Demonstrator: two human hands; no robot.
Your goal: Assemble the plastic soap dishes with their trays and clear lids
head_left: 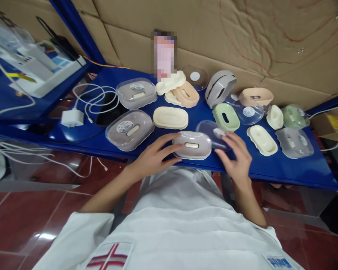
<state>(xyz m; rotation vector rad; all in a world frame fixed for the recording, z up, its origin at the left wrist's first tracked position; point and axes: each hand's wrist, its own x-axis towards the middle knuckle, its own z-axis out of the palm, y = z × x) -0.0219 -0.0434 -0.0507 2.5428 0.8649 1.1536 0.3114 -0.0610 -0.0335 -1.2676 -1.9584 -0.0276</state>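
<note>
A grey soap box (201, 153) with a cream strip in its middle lies in front of me near the table's front edge. My left hand (153, 155) is around its left end, fingers parted, some along the back and top and the thumb at the front. At the box's right end, a clear lid (204, 129) with a round label is tilted partly behind the box. My right hand (238, 155) has its fingertips on the lid's right side, near the label, thumb lower down. The fingers' undersides are hidden.
Lidded grey soap boxes (129, 129) stand at left; a cream tray (170, 118) lies behind my left hand. A green piece (227, 117), another cream tray (261, 140) and several other parts lie right. A phone (165, 54) leans at the back; a white charger (72, 117) and cable lie left.
</note>
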